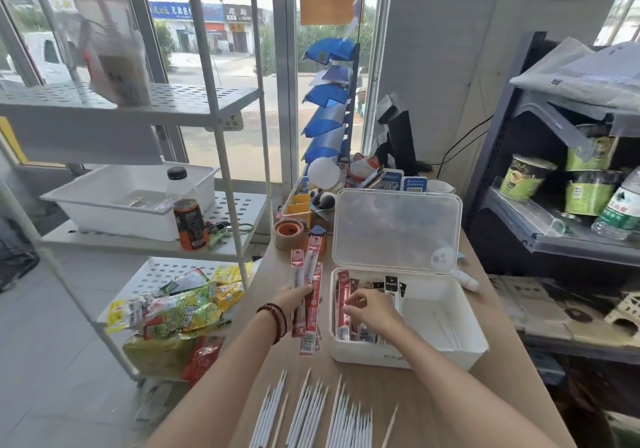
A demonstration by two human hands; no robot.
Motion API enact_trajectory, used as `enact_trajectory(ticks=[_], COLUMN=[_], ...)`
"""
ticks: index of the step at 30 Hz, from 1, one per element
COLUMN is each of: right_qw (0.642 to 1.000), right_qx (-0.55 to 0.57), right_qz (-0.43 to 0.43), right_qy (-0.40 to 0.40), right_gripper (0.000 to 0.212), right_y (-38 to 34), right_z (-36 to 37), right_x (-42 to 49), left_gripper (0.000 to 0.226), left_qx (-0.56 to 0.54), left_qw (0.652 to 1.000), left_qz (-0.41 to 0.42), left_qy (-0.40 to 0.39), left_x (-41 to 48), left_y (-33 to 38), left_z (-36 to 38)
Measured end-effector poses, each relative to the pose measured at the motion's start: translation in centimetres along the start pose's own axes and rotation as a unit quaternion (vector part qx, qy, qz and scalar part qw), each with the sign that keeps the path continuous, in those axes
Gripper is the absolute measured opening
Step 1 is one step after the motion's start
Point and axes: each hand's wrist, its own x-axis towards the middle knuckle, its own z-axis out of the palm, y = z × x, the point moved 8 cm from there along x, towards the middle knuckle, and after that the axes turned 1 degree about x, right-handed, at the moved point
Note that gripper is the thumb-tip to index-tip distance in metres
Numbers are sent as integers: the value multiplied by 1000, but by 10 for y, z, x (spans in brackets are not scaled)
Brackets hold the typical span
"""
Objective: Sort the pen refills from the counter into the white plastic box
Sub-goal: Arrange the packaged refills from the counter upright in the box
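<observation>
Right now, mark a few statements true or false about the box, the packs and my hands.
1. The lid of the white box stands open. True.
2. The white box is empty. False: red packs and black packs lie in it.
3. The left hand holds a bunch of red packs. True.
4. Loose white refills lie on the counter. True.
5. The right hand lies flat on the counter. False: it reaches into the white box.

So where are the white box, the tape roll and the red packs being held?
white plastic box (381,357), head view, front wall.
tape roll (287,242), head view, brown outer side.
red refill packs (309,338), head view, barcoded lower end.
</observation>
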Motion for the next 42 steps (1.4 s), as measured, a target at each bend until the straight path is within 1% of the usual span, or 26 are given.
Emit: enact_trajectory(ticks=[3, 6, 8, 11, 13, 17, 20, 24, 27, 30, 32, 36, 39, 42], right_qw=[998, 992, 987, 980, 975, 967, 969, 971, 963, 954, 950, 960, 971, 982], right_qx=[60, 113, 150, 195, 217, 255, 244, 232, 260, 283, 286, 241, 198, 153], right_qz=[-15, -39, -42, -42, -39, -21, -31, -47, -24, 18, 30, 32, 31, 17], right_qy=[-11, -35, -27, 4, 6, -5, -6, 38, 60, 96, 118, 140, 134, 113], right_gripper=[28, 33, 35, 26, 22, 25, 32, 28, 29, 22, 19, 15, 16, 20], right_y=[-11, -30, -39, -48, -51, -51, -52, -50, -41, -24, -11, 8, 11, 3], right_z=[-4, -2, 0, 2, 5, 5, 3, 1, 1, -7, -15, -23, -20, -12], right_x=[-9, -18, -19, -19, -18, -18, -18, -21, -20, -18, -16, -18, -16, -11], left_gripper=[18, 12, 9, 6, 6, 11, 13, 17, 14, 21, 22, 20, 22, 20], left_qx=[-11, -50, -83, -124, -134, -131, -109, -67, -29, -5, 1, 36, 79, 76], left_qw=[1000, 998, 995, 990, 989, 989, 992, 996, 998, 999, 999, 998, 994, 994], left_qz=[19, 42, 51, 55, 54, 52, 54, 49, 52, 51, 48, 52, 62, 66], left_qy=[14, -2, -20, -28, -28, -37, -44, -39, -12, 3, 8, 12, 31, 43], left_x=[-3, -7, -10, -11, -11, -9, -5, 2, 5, 11, 13, 9, 9, 5], left_y=[1, 7, 12, 15, 15, 15, 18, 19, 16, 11, 4, -15, -23, -17], left_z=[2, 7, 10, 11, 11, 10, 10, 9, 6, -2, -9, -22, -26, -24])
